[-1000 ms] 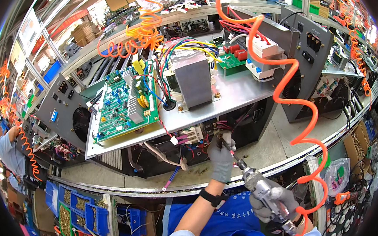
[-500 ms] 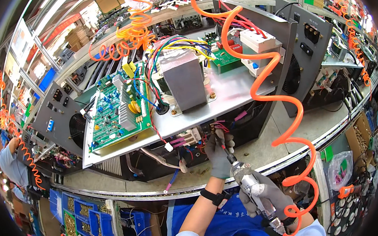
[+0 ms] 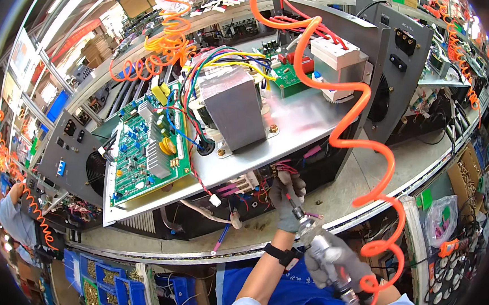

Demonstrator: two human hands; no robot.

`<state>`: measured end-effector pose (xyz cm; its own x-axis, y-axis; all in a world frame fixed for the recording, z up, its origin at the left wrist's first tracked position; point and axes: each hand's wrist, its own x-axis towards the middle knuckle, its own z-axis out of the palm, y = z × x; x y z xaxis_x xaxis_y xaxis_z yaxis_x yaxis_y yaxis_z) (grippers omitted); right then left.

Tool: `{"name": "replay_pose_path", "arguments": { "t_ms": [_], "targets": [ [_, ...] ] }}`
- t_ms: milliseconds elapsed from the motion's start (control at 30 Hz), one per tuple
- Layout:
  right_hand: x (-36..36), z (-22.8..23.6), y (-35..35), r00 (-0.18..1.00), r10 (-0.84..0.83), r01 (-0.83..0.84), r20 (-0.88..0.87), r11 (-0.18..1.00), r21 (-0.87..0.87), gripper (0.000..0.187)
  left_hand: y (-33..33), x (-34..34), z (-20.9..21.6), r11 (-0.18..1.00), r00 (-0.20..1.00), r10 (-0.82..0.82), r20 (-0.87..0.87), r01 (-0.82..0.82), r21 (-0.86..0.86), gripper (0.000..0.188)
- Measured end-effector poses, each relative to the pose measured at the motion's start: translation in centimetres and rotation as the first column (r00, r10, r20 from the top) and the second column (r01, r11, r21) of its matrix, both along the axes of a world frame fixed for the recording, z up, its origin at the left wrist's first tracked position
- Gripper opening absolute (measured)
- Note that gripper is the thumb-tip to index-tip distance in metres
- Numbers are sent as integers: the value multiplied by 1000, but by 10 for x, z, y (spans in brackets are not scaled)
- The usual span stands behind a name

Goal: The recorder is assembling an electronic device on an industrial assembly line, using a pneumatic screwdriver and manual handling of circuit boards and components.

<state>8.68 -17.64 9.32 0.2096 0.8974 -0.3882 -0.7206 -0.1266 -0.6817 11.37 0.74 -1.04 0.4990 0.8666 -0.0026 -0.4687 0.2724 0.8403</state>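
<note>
My right hand [image 3: 343, 262], in a grey glove, is wrapped round a silver air screwdriver [image 3: 319, 240] with an orange coiled hose [image 3: 364, 144] at its rear. The driver is a little blurred, and its thin bit points up and left across my gloved left hand [image 3: 286, 199]. That hand has its fingers curled in by a bundle of wires [image 3: 284, 168] under the edge of a metal panel [image 3: 291, 130]; anything pinched there is hidden. On the tilted panel are a grey block-shaped transformer [image 3: 233, 106], a green circuit board [image 3: 148, 151] and a white breaker [image 3: 335, 52].
Other grey cabinets [image 3: 397, 72] stand on the curved line [image 3: 368, 161] to the right and left. Blue bins of brass-coloured parts [image 3: 105, 273] sit below at left. Loose cables [image 3: 209, 208] hang under the panel. A person [image 3: 16, 210] works at the far left.
My right hand and the screwdriver have shifted slightly left and down. My left hand has moved slightly, staying by the wires. The orange hose has swung, and the panel appears slightly shifted in view.
</note>
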Motion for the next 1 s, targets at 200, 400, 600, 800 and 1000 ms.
{"name": "replay_pose_path", "arguments": {
  "t_ms": [200,400,600,800,1000],
  "targets": [
    [-17,-11,10,976,-13,27,218,998,-63,87,-2,4,-8,999,1000,17,24,-18,44,39],
    [-17,-15,15,958,-22,31,287,999,-26,86,2,12,-19,1000,999,19,34,-19,-21,40],
    [-18,-18,14,963,-58,50,264,998,40,72,8,-2,-12,994,996,-87,-25,89,57,46],
    [-16,-26,13,958,-60,35,281,995,95,66,17,-5,-4,984,987,-161,-5,160,72,44],
    [-16,-13,-7,982,-36,10,183,990,143,67,5,-73,18,929,900,-139,-413,263,261,27]
  ]
}}
